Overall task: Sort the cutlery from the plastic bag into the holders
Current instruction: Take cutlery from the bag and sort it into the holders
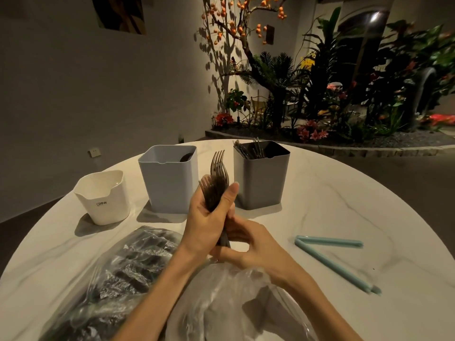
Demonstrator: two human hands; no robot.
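Note:
A bundle of dark plastic forks (214, 177) points tines-up over the table's middle. My left hand (209, 217) is wrapped around the bundle's upper part. My right hand (248, 244) grips the fork handles lower down. Behind stand three holders: a small white one (103, 198) at the left, a pale blue one (170, 180) with a dark piece showing inside, and a grey one (261, 178) with several forks standing in it. A clear plastic bag (118, 274) holding dark cutlery lies near the front left.
A second crumpled clear bag (229, 303) lies under my forearms. A light-blue bag clip (334, 257), hinged open, lies on the white marble table (344, 210) at the right. Plants and a wall stand beyond the table.

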